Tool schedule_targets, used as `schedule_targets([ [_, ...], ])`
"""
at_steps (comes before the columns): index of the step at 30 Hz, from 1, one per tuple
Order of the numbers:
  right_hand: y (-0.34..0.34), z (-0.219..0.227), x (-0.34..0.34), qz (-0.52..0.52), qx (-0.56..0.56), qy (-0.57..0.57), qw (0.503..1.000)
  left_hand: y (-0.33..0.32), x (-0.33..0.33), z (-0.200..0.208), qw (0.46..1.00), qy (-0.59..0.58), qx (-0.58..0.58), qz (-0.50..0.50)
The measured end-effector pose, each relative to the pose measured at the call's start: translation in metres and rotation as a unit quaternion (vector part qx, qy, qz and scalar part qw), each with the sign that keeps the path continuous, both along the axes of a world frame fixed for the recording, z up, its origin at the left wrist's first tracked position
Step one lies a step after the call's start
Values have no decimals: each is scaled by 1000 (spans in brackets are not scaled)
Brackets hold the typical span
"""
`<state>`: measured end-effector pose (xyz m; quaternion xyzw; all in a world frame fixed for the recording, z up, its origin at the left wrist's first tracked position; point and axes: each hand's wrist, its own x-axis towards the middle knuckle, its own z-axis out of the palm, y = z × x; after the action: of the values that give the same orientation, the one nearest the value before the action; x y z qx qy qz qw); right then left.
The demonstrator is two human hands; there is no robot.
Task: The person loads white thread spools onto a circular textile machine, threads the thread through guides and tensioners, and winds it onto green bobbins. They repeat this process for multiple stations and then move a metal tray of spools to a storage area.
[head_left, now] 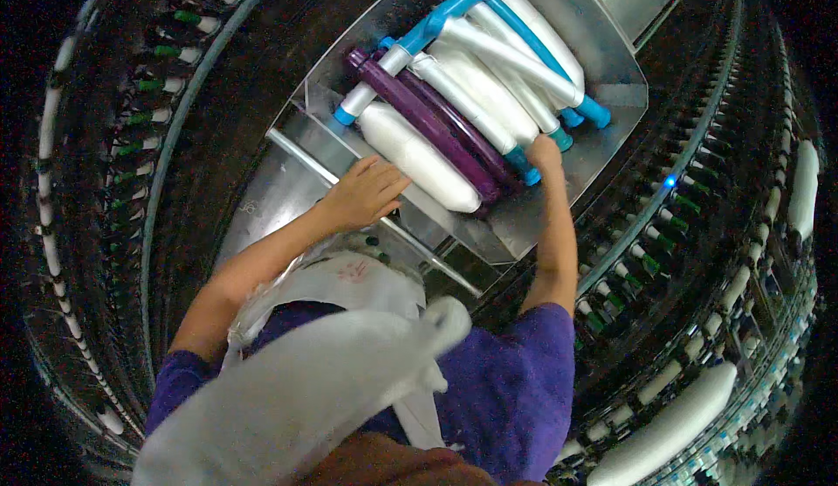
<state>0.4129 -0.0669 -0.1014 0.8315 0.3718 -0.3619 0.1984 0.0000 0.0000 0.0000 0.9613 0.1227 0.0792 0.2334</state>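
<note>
A metal bin (624, 71) in front of me holds a pile of long bobbins and tubes. At the pile's near right side, my right hand (546, 153) closes on the lower end of a white-wound bobbin (484, 93), among teal tube ends; its fingertips are partly hidden. My left hand (367, 193) lies with fingers stretched at the bin's near edge, beside a fat white-wound bobbin (419, 159), holding nothing. Two purple tubes (419, 119) lie next to that bobbin. A blue tube (445, 17) and a silvery-white tube (511, 60) lie across the top.
A metal push bar (301, 156) crosses the bin's near side. Machine rows with green-and-white spindles (157, 85) curve along the left; another rail (646, 220) with a blue light runs on the right. A large white blurred shape (297, 390) hangs close before my body.
</note>
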Motion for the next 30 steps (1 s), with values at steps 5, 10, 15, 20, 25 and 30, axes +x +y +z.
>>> schedule_targets([
  [5, -24, -60, 28, -49, 96, -58, 993, 3, 2, 0, 1000, 2, 6, 18],
  [10, -19, -69, 36, -31, 74, -29, 996, -3, 2, -1, 999, -31, 16, 25],
  [15, -23, -24, 29, 37, 103, -28, 994, -8, 3, -2, 996, -64, 40, 38],
  [20, -8, 76, 25, 145, 152, -18, 977, 6, 10, -9, 992, -110, 61, 30],
  [25, 40, 238, -38, 346, 181, -120, 913, 3, 1, -3, 992, -128, -6, 17],
  [30, 129, 408, -142, 509, 208, -114, 827, 29, -27, 31, 974, -150, -104, 132],
])
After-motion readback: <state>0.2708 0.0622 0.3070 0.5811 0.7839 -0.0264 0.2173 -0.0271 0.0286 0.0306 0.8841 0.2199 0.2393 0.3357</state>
